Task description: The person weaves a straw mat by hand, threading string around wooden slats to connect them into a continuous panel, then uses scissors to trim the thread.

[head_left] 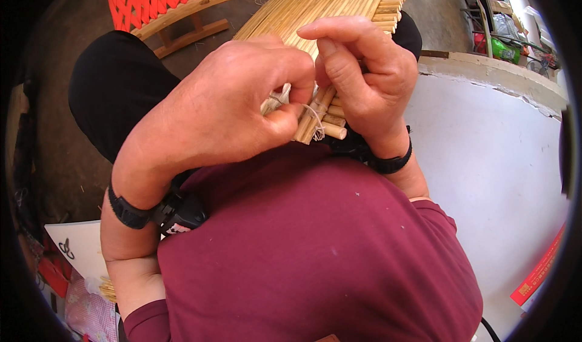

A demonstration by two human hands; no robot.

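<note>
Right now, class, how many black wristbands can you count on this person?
2: the left wristband circles the left wrist; the right wristband circles the right wrist.

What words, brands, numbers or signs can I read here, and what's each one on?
None reads clearly.
Red rectangular box with pale print: lettering too small to read.
Bright-green crumpled packet: any print too blurred to read.
Black device strapped on the left wrist: a pale pinkish patch, too blurred to tell whether it bears words.
</note>
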